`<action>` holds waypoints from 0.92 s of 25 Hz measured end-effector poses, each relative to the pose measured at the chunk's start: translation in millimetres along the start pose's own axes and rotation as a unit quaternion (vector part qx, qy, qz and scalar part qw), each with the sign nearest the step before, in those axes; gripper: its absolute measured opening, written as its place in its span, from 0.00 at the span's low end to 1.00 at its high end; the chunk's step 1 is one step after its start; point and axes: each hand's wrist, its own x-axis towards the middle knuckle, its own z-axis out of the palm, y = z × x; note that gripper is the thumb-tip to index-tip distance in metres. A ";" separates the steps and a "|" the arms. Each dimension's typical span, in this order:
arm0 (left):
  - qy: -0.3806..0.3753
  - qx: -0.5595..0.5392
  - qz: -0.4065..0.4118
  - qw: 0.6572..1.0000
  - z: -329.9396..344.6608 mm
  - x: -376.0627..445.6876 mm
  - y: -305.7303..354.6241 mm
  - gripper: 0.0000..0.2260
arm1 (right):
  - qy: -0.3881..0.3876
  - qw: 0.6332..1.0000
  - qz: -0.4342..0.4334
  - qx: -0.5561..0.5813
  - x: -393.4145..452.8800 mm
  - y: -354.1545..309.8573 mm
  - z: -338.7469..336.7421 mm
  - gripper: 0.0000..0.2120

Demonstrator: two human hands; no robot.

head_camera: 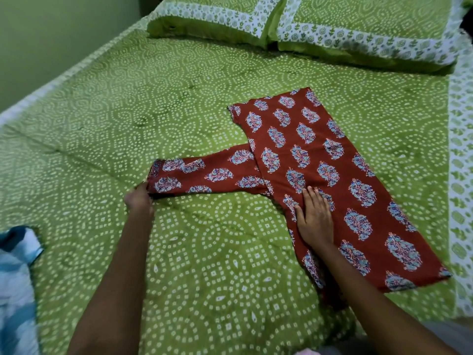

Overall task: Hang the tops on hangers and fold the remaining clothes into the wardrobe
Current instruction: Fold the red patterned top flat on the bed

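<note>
A bed [179, 103] fills nearly the whole view, covered by a green bedspread [210, 252] printed with white dotted rings and edged by a white leaf-patterned border [460, 175] along the bed's right side. At the head of the bed lie two matching green pillows [332, 24] with white patterned bands, side by side and touching. A plain pale green wall [51, 34] stands just beyond the bed's left edge, in dim, even light.

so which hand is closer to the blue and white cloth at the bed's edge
Left. The left hand grips the red garment's sleeve cuff, nearer the blue and white cloth. The right hand presses flat on the garment's body, farther away.
</note>
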 end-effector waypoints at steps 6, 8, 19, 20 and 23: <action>-0.042 0.172 0.078 0.981 3.9 13.9 11.1 0.16 | -0.034 0.977 -0.212 -0.011 3.5 -78.6 -0.5 0.10; -0.042 0.252 0.160 0.953 8.2 3.0 18.5 0.12 | -0.068 0.976 -0.183 -0.097 15.8 -90.5 4.8 0.18; -0.043 0.365 0.266 0.891 -35.1 12.7 2.2 0.14 | -0.029 0.933 -0.346 -0.090 32.5 -65.3 -2.3 0.11; -0.050 0.399 0.264 0.876 -39.3 15.3 -1.4 0.14 | -0.062 0.934 -0.342 -0.085 29.4 -61.9 -2.6 0.13; 0.001 0.503 0.282 0.817 -29.5 18.2 6.0 0.21 | -0.076 0.977 -0.191 0.055 28.1 -59.8 -5.7 0.14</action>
